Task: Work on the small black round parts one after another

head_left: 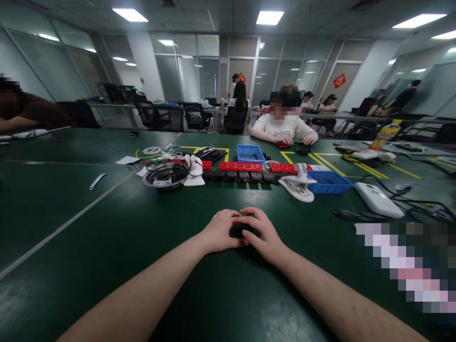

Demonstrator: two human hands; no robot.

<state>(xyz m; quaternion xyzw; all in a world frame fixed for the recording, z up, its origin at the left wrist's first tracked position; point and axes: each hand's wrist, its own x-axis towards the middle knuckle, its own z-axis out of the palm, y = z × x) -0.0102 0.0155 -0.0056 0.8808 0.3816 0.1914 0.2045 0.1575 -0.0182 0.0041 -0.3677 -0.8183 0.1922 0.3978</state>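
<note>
My left hand (220, 231) and my right hand (267, 233) meet over the green table (171, 213), fingers curled toward each other. Between them sits a small, dark, rounded object (241, 231), mostly covered, so its kind is unclear. The fingers of both hands wrap round its sides. Beyond the hands lies a row of red socket modules (241, 166), with black socket modules (244, 175) in front of it. A white clip base (298, 184) stands to the right of that row, and a white clip-on device (194, 171) to its left.
A metal bowl (164, 186) holding dark cables is at the left. Blue bins (329, 183) and a smaller blue bin (249, 153) stand farther back. A white box-shaped device (379, 199) lies among black cables at the right. Across the table sits a person (281, 123) handling small parts.
</note>
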